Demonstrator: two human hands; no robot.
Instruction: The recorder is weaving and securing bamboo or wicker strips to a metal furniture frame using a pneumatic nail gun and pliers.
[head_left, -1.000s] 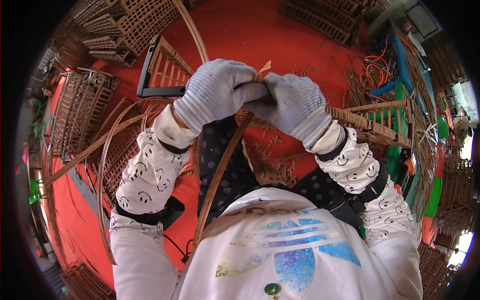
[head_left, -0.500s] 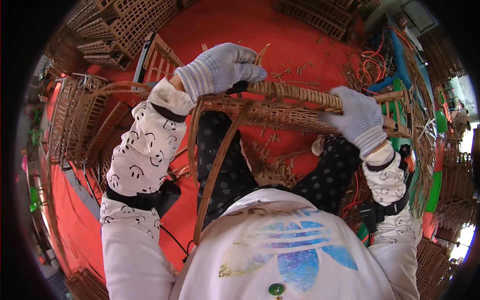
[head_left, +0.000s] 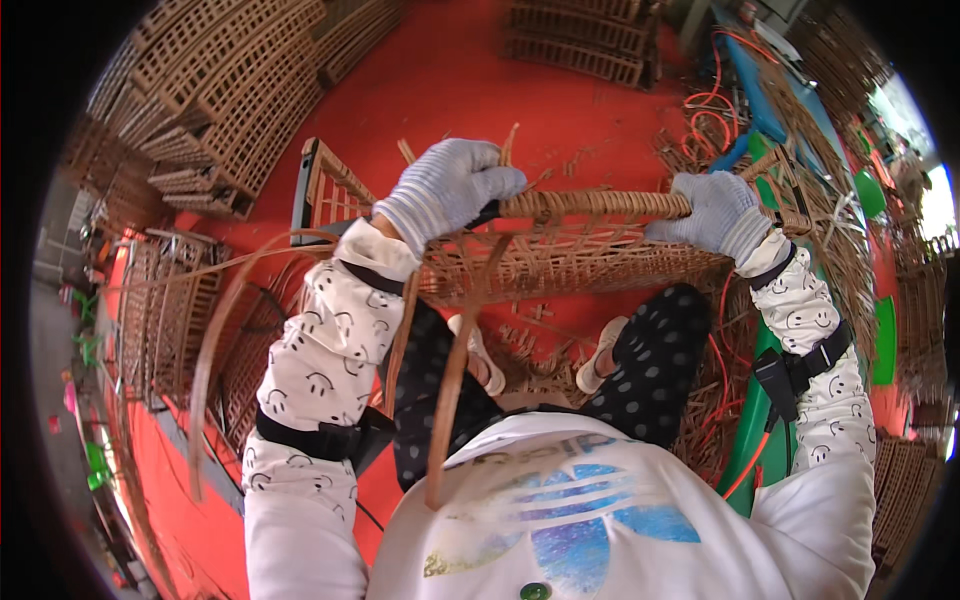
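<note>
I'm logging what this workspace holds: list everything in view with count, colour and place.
basket: one, brown, under both hands
loose strips: several, brown, centre and left
crates: too many to count, brown, upper left, top, both sides
strip pile: one, brown, right
scraps: many, brown, between the shoes
cables: count unclear, orange-red, right
blue stand: one, blue, upper right
green items: several, green, both sides; kind unclear
floor: one, red, below
shoes: two, pale, centre
trousers: one pair, black, dotted, centre
shirt: one, white, bottom
arm straps: two, black, on the arms
left hand: one, blue-white glove, basket's left
right hand: one, blue-white glove, basket's right
</note>
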